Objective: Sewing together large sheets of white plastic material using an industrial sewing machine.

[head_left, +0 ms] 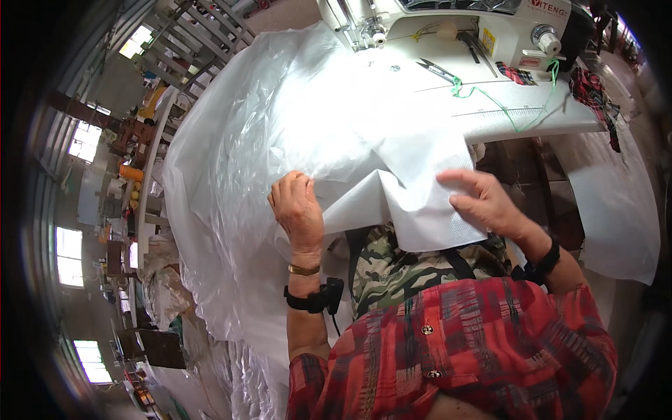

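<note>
Room and obstructions around the sewing tabletop

The near tabletop (490, 115) is buried under white woven fabric (392, 161) and clear plastic sheeting (238, 161). Farther passage is blocked by the sewing machine (448, 24); scissors (437, 68) and green thread (504, 105) lie just before it. Bare tabletop is left only at the right edge.

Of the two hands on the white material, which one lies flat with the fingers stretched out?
The right hand: it rests open on the white woven sheet. The left hand has its fingers curled into the thin clear plastic film.
</note>
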Demonstrator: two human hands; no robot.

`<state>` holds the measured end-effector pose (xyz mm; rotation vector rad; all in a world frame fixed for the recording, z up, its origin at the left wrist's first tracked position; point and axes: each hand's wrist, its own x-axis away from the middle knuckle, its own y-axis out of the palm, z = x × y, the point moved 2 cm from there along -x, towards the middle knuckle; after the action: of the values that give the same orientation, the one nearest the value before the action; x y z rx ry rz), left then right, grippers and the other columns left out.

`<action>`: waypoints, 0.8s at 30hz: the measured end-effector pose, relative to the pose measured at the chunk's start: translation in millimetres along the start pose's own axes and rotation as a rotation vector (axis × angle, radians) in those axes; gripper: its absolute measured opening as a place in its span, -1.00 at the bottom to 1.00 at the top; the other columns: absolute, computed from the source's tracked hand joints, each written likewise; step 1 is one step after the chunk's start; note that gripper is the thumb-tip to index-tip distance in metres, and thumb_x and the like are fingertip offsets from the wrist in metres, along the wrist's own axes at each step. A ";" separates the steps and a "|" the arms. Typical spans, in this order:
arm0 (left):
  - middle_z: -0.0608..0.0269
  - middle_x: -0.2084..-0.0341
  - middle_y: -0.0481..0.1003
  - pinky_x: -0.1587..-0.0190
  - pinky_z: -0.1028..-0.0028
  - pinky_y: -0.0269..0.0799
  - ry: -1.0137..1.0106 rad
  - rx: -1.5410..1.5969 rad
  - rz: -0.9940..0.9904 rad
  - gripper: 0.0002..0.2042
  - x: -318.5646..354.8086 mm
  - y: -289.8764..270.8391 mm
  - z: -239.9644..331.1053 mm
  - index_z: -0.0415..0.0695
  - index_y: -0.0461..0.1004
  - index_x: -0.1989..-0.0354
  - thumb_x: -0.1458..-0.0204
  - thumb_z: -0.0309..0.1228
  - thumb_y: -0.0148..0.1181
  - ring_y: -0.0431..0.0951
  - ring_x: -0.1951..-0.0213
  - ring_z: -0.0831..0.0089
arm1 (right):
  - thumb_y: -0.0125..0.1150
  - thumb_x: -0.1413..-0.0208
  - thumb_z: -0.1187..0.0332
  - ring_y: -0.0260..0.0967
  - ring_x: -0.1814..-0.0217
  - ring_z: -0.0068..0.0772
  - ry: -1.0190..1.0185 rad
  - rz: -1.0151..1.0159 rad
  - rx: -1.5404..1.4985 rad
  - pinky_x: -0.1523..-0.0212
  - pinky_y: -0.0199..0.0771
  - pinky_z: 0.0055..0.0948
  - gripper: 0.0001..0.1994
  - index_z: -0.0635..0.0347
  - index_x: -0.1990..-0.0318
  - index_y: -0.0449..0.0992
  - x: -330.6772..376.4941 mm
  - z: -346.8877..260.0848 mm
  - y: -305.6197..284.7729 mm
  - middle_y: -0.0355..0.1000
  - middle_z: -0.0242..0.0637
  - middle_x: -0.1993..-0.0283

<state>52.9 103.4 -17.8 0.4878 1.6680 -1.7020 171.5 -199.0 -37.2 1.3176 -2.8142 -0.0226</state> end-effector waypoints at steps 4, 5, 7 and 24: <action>0.32 0.45 0.43 0.23 0.48 0.30 -0.134 0.325 0.006 -0.92 -19.2 -28.2 -4.3 -0.18 0.43 0.32 -0.17 -0.45 0.16 0.38 0.36 0.48 | 0.23 -0.04 0.40 0.51 0.24 -0.27 0.071 0.006 0.513 0.09 0.45 -0.28 -0.57 0.15 -0.12 0.45 1.4 22.7 -9.4 0.54 -0.18 0.32; 0.40 0.52 0.38 0.34 0.57 0.26 -0.268 0.462 -0.062 -0.87 -22.9 -33.7 -4.1 -0.19 0.40 0.34 -0.21 -0.42 0.13 0.31 0.45 0.61 | 0.23 -0.06 0.39 0.53 0.28 -0.21 0.074 -0.098 0.931 0.16 0.47 -0.25 -0.62 0.11 -0.08 0.47 2.3 17.1 -12.6 0.54 -0.10 0.35; 0.41 0.56 0.34 0.43 0.57 0.19 -0.308 0.589 -0.123 -0.84 -32.6 -44.2 1.9 -0.21 0.39 0.35 -0.23 -0.40 0.13 0.26 0.51 0.62 | 0.25 -0.06 0.32 0.49 0.35 0.03 0.073 -0.208 1.428 0.29 0.46 -0.18 -0.73 0.10 0.06 0.53 -0.2 -5.3 -19.5 0.50 -0.09 0.48; 0.62 0.74 0.21 0.58 0.66 -0.06 -0.421 0.765 -0.375 -0.82 -45.0 -55.7 11.5 -0.18 0.40 0.48 -0.14 -0.46 0.22 0.05 0.64 0.81 | 0.26 -0.13 0.37 0.38 0.36 -0.62 0.068 -0.638 -0.561 0.16 0.43 -0.54 -0.81 0.33 0.20 0.57 -39.5 -45.4 77.1 0.48 -0.39 0.36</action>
<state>47.3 98.0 54.3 0.1254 0.7994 -2.5062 139.2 -119.3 9.4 1.8923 -1.9752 -0.6985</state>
